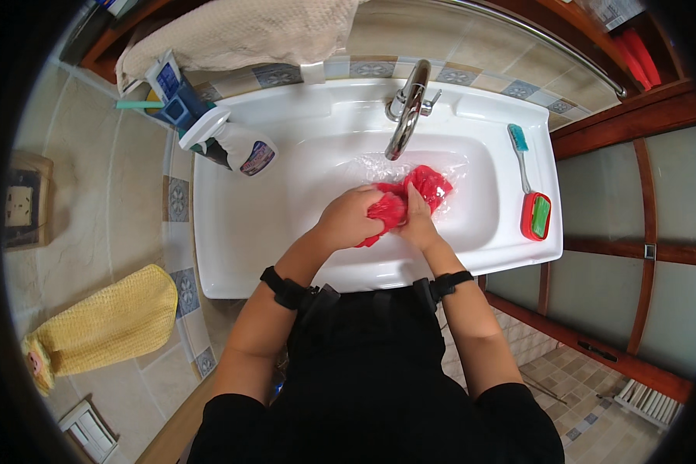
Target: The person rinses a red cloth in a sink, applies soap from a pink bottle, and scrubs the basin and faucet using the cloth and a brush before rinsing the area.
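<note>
Over the basin of a white washbasin (249, 232), both my hands grip a wet red cloth (428, 184). My left hand (348, 219) has its fingers curled around a bunched part of the cloth. At the other side my right hand (419, 223) presses on it, thumb on top and fingers partly hidden beneath. The far end of the cloth lies under the spout of a chrome faucet (409, 110), amid rippling water (377, 167). Whether water is running from the spout is hard to see.
A white spray bottle (243, 145) and a blue holder (181, 107) stand at the back left. On the right ledge lie a blue-bristled brush (519, 151) and a red soap dish (535, 229) with green soap (540, 217). A beige towel (243, 35) and yellow towel (110, 325) hang nearby.
</note>
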Motion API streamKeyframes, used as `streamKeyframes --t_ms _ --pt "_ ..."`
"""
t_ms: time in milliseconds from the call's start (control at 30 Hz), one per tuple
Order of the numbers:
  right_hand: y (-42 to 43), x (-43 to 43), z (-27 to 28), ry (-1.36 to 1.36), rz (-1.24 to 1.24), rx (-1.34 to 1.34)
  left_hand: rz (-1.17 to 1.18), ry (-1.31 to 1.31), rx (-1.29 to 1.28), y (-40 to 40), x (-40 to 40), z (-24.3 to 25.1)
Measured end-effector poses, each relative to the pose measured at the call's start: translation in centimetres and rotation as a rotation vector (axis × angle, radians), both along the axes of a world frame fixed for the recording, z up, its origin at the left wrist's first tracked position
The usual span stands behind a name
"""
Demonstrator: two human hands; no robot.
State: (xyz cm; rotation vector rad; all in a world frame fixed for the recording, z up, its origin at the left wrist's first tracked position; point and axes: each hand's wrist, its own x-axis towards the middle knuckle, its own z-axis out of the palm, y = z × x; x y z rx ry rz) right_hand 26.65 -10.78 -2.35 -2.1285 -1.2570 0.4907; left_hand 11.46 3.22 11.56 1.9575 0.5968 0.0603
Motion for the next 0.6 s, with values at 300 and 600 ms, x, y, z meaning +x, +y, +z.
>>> streamKeyframes --t_ms 300,600 --pt "4.4 -0.5 11.8 0.816 -0.257 0.172 0.066 -0.469 -0.155 4.0 -4.6 8.7" --pt "-0.1 8.5 4.5 0.110 -0.205 -0.224 0.113 -0.091 -0.095 4.3 -1.7 -4.7"
